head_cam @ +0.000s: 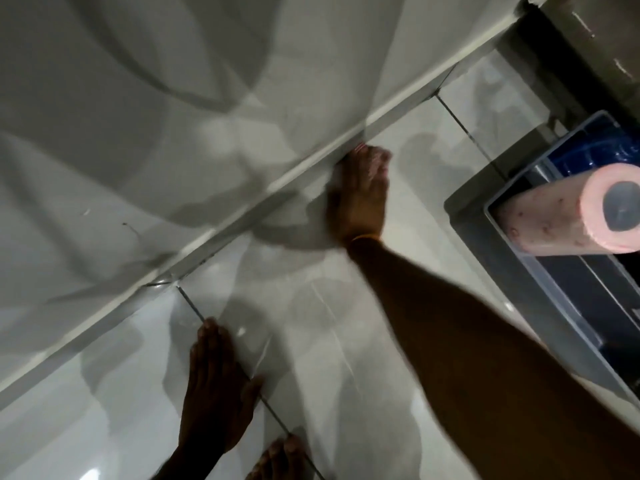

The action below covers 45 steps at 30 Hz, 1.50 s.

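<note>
Head cam is all there is, so one view. The person is down low on the tiled floor (104, 427), right up against the wall (138, 98). Right hand (360, 195) is stretched out to the skirting strip (263, 203) that runs diagonally where wall meets floor. Its fingertips are bunched right against the strip's lower edge. That part is pretty blurry, so I honestly can't tell if the fingers pinch something there or just press on it. Left hand (214, 386) lies flat on the tile nearer the body, fingers straight, holding nothing; looks like it's propping the person up. Toes of a bare foot (280, 459) peek in at the bottom edge.

Off to the right sits a paint tray (540, 161) with a pink roller (561, 216) lying across it, well apart from both hands.

Progress-wise, my guess: this is edge work along the skirting, not rolling, since the roller is parked in the tray. The hand is roughly mid-strip, with plenty of skirting on both sides of it. I can't make out any visible difference between the two stretches, so what's finished is unclear. I'd call it somewhere in the middle.
</note>
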Motion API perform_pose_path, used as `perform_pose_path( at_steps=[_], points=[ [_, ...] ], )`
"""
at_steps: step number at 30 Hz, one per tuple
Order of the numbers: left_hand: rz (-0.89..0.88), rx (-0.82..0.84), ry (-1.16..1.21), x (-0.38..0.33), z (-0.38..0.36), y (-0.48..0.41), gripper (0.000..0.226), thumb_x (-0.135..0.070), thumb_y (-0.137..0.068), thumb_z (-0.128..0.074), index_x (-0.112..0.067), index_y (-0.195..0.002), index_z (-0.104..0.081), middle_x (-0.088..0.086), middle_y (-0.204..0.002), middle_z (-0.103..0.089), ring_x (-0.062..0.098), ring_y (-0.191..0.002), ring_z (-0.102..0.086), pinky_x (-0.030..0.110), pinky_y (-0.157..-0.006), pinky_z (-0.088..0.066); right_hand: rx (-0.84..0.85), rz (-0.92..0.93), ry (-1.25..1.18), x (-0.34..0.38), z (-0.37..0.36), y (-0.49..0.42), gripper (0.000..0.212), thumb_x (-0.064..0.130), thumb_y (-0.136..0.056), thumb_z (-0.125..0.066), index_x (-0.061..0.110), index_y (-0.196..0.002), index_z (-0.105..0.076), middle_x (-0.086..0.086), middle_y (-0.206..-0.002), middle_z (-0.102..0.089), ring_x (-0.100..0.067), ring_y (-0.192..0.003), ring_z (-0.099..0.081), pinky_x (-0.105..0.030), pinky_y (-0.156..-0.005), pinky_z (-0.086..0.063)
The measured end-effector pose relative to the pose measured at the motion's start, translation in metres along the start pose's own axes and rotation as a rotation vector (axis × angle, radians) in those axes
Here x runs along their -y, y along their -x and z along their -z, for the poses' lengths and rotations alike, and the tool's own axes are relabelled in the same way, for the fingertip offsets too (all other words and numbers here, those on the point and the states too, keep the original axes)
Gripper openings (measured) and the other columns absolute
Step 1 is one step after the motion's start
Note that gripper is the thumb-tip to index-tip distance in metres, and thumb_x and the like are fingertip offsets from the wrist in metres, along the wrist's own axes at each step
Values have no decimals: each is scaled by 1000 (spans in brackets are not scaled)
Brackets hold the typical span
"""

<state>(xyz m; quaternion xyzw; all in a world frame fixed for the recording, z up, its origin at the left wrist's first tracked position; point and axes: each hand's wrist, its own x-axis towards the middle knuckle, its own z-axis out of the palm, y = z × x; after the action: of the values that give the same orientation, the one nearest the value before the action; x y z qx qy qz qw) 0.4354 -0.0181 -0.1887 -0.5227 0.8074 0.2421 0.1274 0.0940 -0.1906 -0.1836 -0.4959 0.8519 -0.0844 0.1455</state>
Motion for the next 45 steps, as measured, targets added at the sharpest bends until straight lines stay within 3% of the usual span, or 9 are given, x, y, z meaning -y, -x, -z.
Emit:
perform_pose_path(
  at_steps=[7,12,16,19,22,27,33,39,45],
  points=[
    [29,30,47,-2,13,2,97,-71,-102,-4,1,-167,-8,24,-178,0,38,-166,-3,55,-135,-17,49,23,-255,135,-57,136,76,19,-105,-44,9,-171,-7,-14,-181,2,-38,-168,8,-48,-139,-1],
    [-7,80,-32,3,12,5,93,-66,-104,-25,2,-166,-11,28,-177,-3,41,-166,-4,59,-132,-24,227,636,-132,104,-68,172,68,26,-104,-39,16,-170,-22,-11,-180,-16,-33,-169,-8,-49,-139,-15],
    [17,110,11,0,21,5,103,-75,-99,-17,2,-166,-3,26,-177,-1,40,-166,-3,55,-134,-19,239,1030,-45,61,-54,164,70,2,-97,-50,16,-165,-38,-9,-175,-33,-33,-167,-21,-48,-137,-21],
    [25,136,36,-5,43,7,111,-81,-95,-9,5,-165,-9,24,-176,-6,39,-165,-9,51,-134,-20,280,1112,-76,22,-20,165,71,-14,-88,-58,9,-155,-54,-14,-166,-49,-39,-159,-39,-51,-130,-39],
    [50,133,54,-19,78,9,111,-82,-93,-11,-1,-167,-2,16,-178,3,32,-167,-3,45,-135,-15,303,823,-232,-26,35,189,66,-24,-89,-50,6,-146,-64,-16,-159,-57,-45,-154,-44,-53,-122,-50],
    [-126,131,-48,-83,144,16,117,-85,-89,8,2,-165,-4,13,-176,8,27,-166,2,37,-133,-9,305,235,-313,-93,136,250,92,-30,-86,-40,25,-160,-48,4,-175,-34,-20,-168,-18,-40,-131,-39],
    [-395,146,-97,-221,184,21,109,-82,-93,4,-2,-166,-6,12,-178,3,26,-165,3,31,-134,-5,-15,-338,-415,-176,241,295,89,-31,-84,-37,19,-157,-52,0,-170,-43,-19,-165,-27,-38,-137,-26],
    [-657,185,-105,-352,150,-5,100,-75,-100,-15,1,-166,-18,19,-178,-6,33,-166,-5,46,-135,-20,-201,-574,-388,-271,276,267,81,-25,-88,-42,8,-162,-41,-11,-173,-37,-30,-165,-26,-41,-139,-17],
    [-872,133,-221,-424,78,-63,95,-70,-102,-25,-2,-168,-16,20,-178,-8,35,-167,-9,48,-136,-13,-238,-591,-307,-340,234,198,85,-26,-89,-39,7,-167,-29,-10,-179,-21,-32,-169,-7,-41,-140,-3]
  ],
)
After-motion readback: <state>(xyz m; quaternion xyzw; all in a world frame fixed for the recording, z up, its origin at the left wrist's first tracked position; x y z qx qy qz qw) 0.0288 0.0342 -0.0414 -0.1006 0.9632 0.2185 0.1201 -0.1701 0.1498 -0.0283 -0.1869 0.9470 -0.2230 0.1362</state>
